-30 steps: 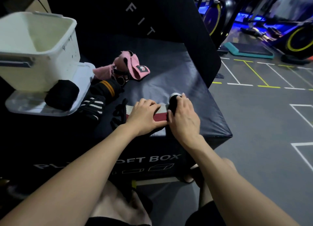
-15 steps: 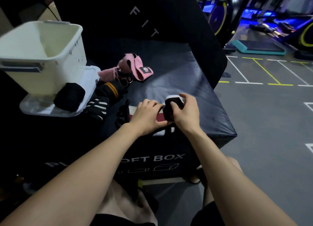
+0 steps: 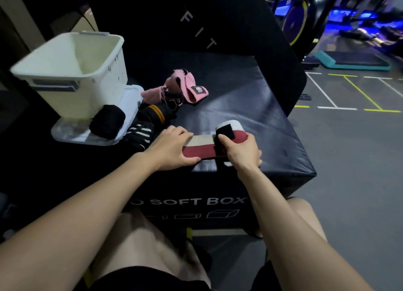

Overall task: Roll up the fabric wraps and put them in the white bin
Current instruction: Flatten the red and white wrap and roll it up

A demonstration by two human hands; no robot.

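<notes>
Black soft box (image 3: 250, 107) carries it all — red-and-white wrap (image 3: 201, 148) flat under the left hand (image 3: 172, 148), striped black wraps (image 3: 141, 129) just left of it, pink wraps (image 3: 187, 89) beyond, clear lid (image 3: 72, 134) far left.

Bare forearms with no sleeves, bare hands (image 3: 172, 147), bare thighs, black shorts (image 3: 139, 278) at the bottom edge

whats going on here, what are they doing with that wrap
A person is rolling up a red and white wrap on a black soft box. The right hand grips the rolled end, while the left hand presses the flat part down. The white bin looks empty from this angle. A pink wrap and dark wraps lie unrolled beside it.
</notes>
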